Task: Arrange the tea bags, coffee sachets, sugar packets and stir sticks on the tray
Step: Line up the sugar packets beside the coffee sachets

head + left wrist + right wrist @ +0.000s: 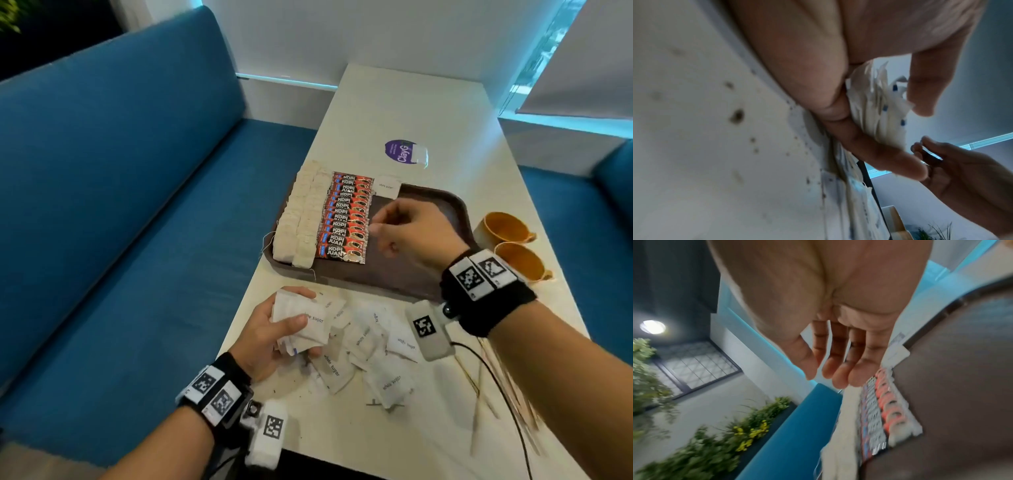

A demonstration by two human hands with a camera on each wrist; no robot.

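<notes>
The brown tray (428,270) sits on the white bench (411,102), and everything is placed from it. On its left side lie two columns of tea bags (298,219), then a column of red coffee sachets (346,219); one sugar packet (388,186) rests at its far edge, beside the sachets. The right hand (414,233) hovers over the tray's middle, its fingers (840,369) loosely bent and holding nothing, hiding part of the tray floor. Just before the tray's near edge, the left hand (274,335) grips a stack of sugar packets (875,104) above a loose pile (373,346). Stir sticks (500,387), near the tray's near right corner, are blurred and partly hidden by the right forearm.
</notes>
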